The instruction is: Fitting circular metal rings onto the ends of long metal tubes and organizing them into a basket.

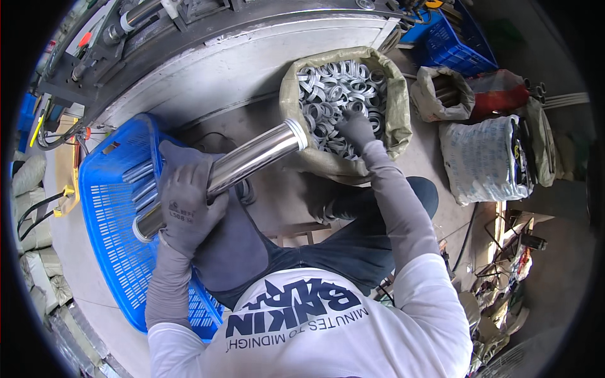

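My left hand [189,205], in a grey glove, is wrapped round a shiny metal tube [255,157]. The tube slants up to the right over my lap, with a pale ring [296,133] at its upper end and another pale ring [141,230] at its lower end. In the open woven sack ahead, my gloved right hand [357,130] reaches down onto a heap of grey rings [337,88]. Its fingers are bent in among the rings, and what they grip, if anything, is hidden. The sack [396,101] has a rolled rim.
Beside my left arm stands a blue slotted basket [113,208] with metal tubes [140,179] inside. A machine bench [189,57] runs along the back. To the right are a small sack [435,104], a white bag [480,157] and a blue crate [457,44].
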Motion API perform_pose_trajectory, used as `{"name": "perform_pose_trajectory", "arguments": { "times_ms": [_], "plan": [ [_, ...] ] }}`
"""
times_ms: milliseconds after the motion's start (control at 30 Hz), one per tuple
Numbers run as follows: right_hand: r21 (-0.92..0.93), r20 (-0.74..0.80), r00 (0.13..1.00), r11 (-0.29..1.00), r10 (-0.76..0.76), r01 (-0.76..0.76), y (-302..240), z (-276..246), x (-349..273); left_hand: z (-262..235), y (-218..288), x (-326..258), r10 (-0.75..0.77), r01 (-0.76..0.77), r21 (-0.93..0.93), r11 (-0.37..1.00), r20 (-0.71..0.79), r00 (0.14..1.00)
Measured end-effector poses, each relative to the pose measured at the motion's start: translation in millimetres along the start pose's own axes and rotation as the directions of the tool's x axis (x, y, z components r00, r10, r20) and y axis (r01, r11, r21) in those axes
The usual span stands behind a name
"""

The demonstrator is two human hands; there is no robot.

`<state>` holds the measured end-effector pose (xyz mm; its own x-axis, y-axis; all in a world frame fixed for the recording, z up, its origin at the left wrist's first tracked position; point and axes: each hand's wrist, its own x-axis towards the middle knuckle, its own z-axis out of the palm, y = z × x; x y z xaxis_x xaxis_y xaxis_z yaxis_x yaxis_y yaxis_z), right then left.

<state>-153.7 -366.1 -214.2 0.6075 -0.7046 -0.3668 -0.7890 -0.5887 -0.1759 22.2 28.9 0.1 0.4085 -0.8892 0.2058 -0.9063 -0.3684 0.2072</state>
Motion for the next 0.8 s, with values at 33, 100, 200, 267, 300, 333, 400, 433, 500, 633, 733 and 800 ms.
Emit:
{"name": "perform_pose_trajectory", "arguments": {
  "times_ms": [33, 100, 200, 267, 300, 333, 400, 433, 500, 633, 733, 800],
  "plan": [
    [0.52, 0.009, 0.996, 0.851, -0.091, 0.073, -12.4, -29.0, -20.1, -4.0, -0.3, -6.2, -0.026, 0.026, 0.021, 0.999, -0.005, 1.0],
    [0.995, -0.045, 0.98, 0.074, -0.193, 0.061, -7.9, -60.8, -51.5, -2.0, 4.2, -2.7, -0.012, 0.012, 0.014, 1.0, -0.022, 1.0],
    [0.874, -0.112, 0.928, -0.48, -0.354, -0.078, -26.1, -97.2, -98.1, -1.6, 2.8, -3.2, -0.011, 0.011, -0.001, 1.0, -0.014, 1.0],
    [0.77, -0.159, 0.884, -0.615, -0.44, -0.168, -31.3, -112.8, -127.1, 0.8, 5.0, 0.0, 0.016, -0.016, -0.01, 1.0, -0.034, 0.999],
    [0.766, -0.18, 0.887, -0.626, -0.426, -0.146, -31.6, -114.0, -135.2, 1.7, 4.9, 2.3, 0.023, -0.023, -0.009, 1.0, -0.034, 0.999],
    [0.759, -0.204, 0.884, -0.638, -0.422, -0.13, -34.7, -114.9, -140.1, -1.7, 3.7, 2.7, 0.035, -0.035, -0.011, 0.999, -0.007, 0.999],
    [0.777, -0.233, 0.87, -0.622, -0.434, -0.102, -37.5, -113.1, -140.0, -9.6, 0.4, 3.8, 0.044, -0.044, 0.003, 0.999, 0.017, 0.999],
    [0.729, -0.222, 0.863, -0.665, -0.454, -0.162, -37.3, -108.9, -136.6, -12.4, -2.6, 5.5, 0.046, -0.044, -0.031, 0.999, 0.051, 0.998],
    [0.923, -0.369, 0.899, -0.212, -0.236, 0.322, -42.5, -101.2, -133.9, -22.3, -3.4, 15.5, 0.04, -0.036, -0.047, 0.998, 0.081, 0.996],
    [0.737, -0.144, 0.927, -0.663, -0.345, -0.132, -35.6, -101.8, -129.3, -41.4, -7.0, 58.7, 0.059, -0.058, -0.012, 0.998, 0.11, 0.992],
    [0.772, -0.168, 0.936, -0.632, -0.309, -0.07, -16.7, -91.0, -117.8, -39.1, -26.1, 110.3, 0.192, -0.168, 0.243, 0.955, -0.08, 0.978],
    [0.87, -0.249, 0.944, -0.478, -0.218, 0.119, -19.7, -82.0, -115.0, -49.5, -33.8, 149.4, 0.177, -0.104, 0.309, 0.945, -0.216, 0.96]
  ]
}}
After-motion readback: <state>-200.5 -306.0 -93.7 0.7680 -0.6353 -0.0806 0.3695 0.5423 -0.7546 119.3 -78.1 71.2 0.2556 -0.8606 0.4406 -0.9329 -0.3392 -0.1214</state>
